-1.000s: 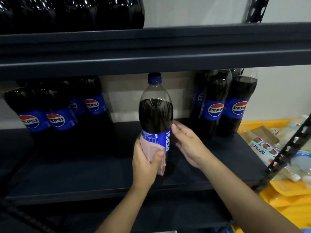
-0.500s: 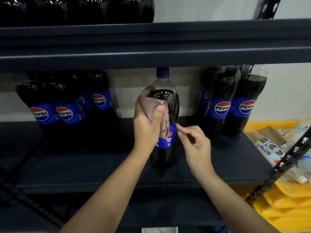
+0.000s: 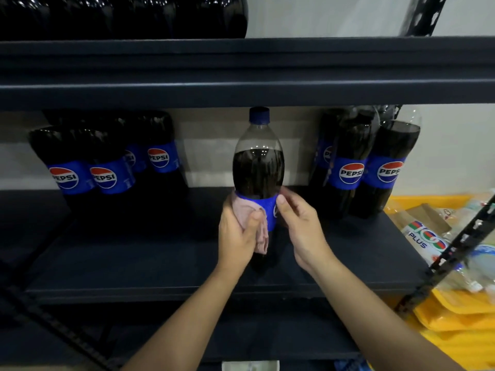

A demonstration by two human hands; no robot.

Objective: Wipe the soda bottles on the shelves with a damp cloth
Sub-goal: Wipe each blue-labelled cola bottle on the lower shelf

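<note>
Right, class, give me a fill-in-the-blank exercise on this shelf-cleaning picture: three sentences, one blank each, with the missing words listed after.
1. The left hand presses a pink cloth against the Pepsi bottle at its ____ label.
2. The right hand steadies the bottle, which stands ____ on the dark shelf.
3. The bottle's cap is coloured ____.

Missing words: blue; upright; blue

L hand (image 3: 238,231) w/ cloth (image 3: 253,223) slid down to bottle (image 3: 258,167) label.
</note>
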